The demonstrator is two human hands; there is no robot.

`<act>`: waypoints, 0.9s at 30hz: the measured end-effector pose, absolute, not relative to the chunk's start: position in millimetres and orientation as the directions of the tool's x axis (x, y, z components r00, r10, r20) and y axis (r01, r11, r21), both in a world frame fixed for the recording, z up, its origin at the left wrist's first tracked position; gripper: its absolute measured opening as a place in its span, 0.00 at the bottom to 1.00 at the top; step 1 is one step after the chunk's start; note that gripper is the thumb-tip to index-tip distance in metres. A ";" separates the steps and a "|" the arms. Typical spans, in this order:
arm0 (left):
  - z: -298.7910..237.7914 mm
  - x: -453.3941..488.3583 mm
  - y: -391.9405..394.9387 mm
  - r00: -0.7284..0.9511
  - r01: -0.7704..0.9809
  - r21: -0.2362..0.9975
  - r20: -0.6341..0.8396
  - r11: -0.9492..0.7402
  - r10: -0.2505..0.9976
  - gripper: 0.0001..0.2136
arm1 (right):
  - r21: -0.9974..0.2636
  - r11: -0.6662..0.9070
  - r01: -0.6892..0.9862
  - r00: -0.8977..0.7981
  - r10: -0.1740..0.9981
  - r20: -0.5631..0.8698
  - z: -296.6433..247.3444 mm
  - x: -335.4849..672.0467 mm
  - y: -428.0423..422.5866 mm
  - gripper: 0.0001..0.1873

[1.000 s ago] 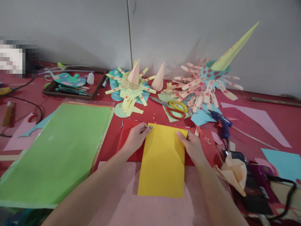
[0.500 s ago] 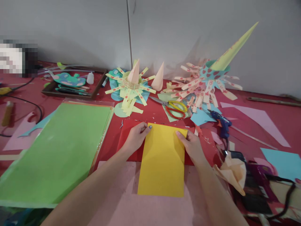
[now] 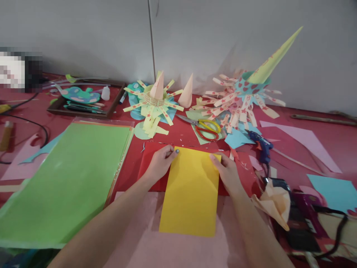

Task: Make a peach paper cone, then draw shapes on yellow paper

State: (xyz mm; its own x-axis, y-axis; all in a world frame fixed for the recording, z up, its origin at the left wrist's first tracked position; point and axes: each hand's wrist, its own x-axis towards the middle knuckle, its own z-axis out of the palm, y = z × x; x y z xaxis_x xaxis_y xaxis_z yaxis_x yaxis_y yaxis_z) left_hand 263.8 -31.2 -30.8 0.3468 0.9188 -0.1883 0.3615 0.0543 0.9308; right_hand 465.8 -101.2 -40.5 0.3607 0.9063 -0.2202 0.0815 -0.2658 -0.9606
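A yellow sheet of paper [image 3: 191, 193] lies in front of me, its far end over a red sheet [image 3: 150, 158] and its near end over a pink sheet [image 3: 173, 249]. My left hand [image 3: 159, 164] pinches the yellow sheet's far left corner, fingers curled round the edge. My right hand [image 3: 227, 172] grips the far right corner, thumb on top.
A stack of green paper [image 3: 69, 178] in a clear sleeve lies to the left. Scissors [image 3: 205, 128], a blue glue gun [image 3: 262, 147], paper cone crafts [image 3: 156, 98] and a tall cone craft [image 3: 251, 87] stand behind. A tray [image 3: 83, 102] sits far left. Scraps and black cables clutter the right.
Both hands stay on the yellow sheet's far corners. The sheet has shifted slightly to the left and tilted a little; the view moved slightly.
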 end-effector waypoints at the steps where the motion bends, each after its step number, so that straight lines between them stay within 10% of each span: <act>1: -31.5 263.6 -31.3 0.351 0.359 0.932 -0.183 0.049 0.918 0.13 | -0.958 -0.267 0.102 0.366 0.906 -0.213 -40.4 466.2 -100.8 0.15; 27: -31.5 261.9 -30.8 0.305 0.354 0.935 -0.097 -0.018 0.947 0.12 | -0.959 -0.281 -0.029 0.225 0.933 -0.280 -39.4 474.2 -102.2 0.21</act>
State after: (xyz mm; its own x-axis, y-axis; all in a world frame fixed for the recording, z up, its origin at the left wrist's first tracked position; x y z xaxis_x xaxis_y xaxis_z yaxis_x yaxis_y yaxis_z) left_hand 261.9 -30.8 -31.5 0.3050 0.9474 -0.0972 0.3539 -0.0180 0.9351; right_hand 474.2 -102.2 -39.4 0.2252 0.9331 -0.2805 -0.0294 -0.2812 -0.9592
